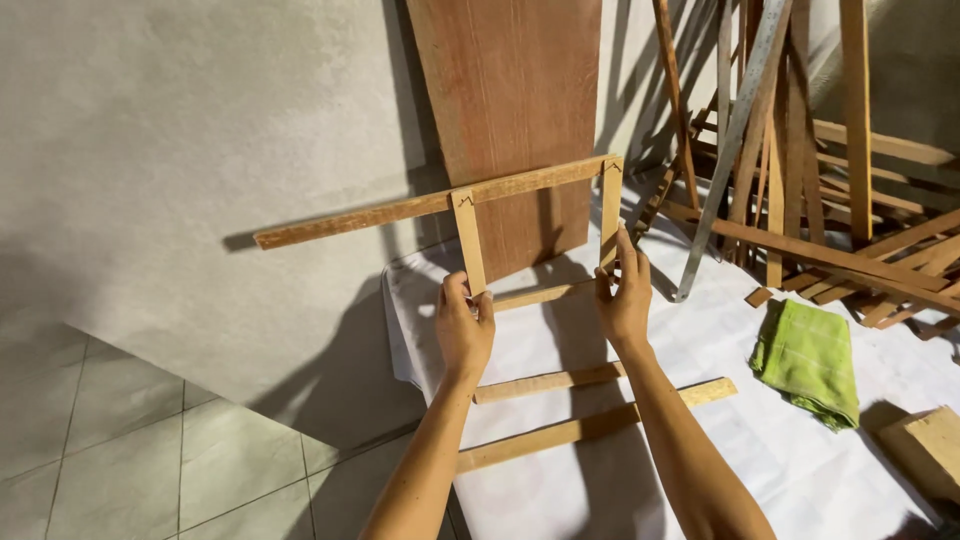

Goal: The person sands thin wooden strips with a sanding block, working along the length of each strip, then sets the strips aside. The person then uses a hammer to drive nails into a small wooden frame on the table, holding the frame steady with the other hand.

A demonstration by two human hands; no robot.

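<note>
Wooden frame (535,200) is held up in the air in front of the wall, above the white sheet (720,400). Left hand (463,325) pinches the bottom of the left upright, fingers closed round it; right hand (624,298) grips the right upright's lower end likewise. Probably light, thin slats, stiff but weak at the joints, prob. racks if twisted. Best taken low on both uprights, as now. Looks: pale-brown strips, roughly square, top rail overshooting far toward 9 o'clock, zigzag fasteners at the top corners. Two loose slats (590,405) lie at 6 o'clock; green cloth (806,358) at 4; leaning board (510,110) at 12.
</note>
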